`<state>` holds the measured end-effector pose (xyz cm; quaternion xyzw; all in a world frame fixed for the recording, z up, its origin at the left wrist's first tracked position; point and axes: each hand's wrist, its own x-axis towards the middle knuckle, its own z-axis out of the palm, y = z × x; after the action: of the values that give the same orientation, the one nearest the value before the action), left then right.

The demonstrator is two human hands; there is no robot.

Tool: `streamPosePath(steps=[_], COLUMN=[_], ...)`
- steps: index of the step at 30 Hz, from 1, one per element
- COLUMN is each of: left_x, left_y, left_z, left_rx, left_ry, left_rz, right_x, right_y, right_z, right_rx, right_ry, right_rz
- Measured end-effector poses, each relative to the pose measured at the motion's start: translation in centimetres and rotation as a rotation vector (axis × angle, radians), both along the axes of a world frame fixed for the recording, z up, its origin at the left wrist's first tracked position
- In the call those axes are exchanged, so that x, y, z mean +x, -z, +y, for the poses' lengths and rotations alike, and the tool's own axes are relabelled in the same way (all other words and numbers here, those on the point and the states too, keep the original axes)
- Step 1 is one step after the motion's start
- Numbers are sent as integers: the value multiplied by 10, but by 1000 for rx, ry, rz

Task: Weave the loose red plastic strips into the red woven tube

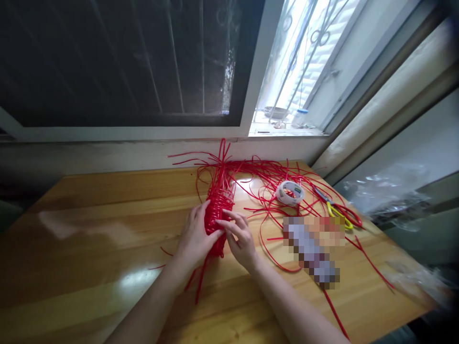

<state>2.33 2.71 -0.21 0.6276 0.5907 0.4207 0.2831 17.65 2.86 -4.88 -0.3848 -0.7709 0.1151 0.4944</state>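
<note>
A red woven piece [219, 203] made of thin strands lies on the wooden table, with loose strands fanning out from its far end. My left hand [197, 234] is wrapped round its left side, thumb across the near part. On the right side, my right hand [239, 236] has its thumb and fingers close together at the weave; whether a strand is between the fingertips is too small to tell. A few red strand ends stick out from under the near end, beside my left wrist.
Many loose red strands [258, 167] spread over the table's [107, 210] back right. A tape roll [278, 191] and yellow-and-red-handled scissors [332, 208] lie there, near a blurred-out object [311, 251]. Clear plastic [390, 200] is at the right; a window is behind.
</note>
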Motion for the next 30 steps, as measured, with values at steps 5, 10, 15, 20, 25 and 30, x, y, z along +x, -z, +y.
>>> streamPosePath(steps=[5,10,15,20,25,30], left_x=[-9,-15,-14,-20,-32,-39], left_y=[19,32,30,14,-18,-7], left_z=[5,3,-2,-4,-19,-38], left_rx=[2,37,33,7,171,350], left_ry=[-16,-15,-1,14,48,245], left_rz=[-40,-80,-103,-146,65,221], right_x=[-4,-11,-9,-4,-8,-10], right_y=[4,-3,-4,1,3,7], right_z=[5,7,9,14,16,17], right_rx=[122,184,187,173,123,61], right_ry=[107,-2,16,66,2,-50], right_rz=[-45,-98,-61,44,61,103])
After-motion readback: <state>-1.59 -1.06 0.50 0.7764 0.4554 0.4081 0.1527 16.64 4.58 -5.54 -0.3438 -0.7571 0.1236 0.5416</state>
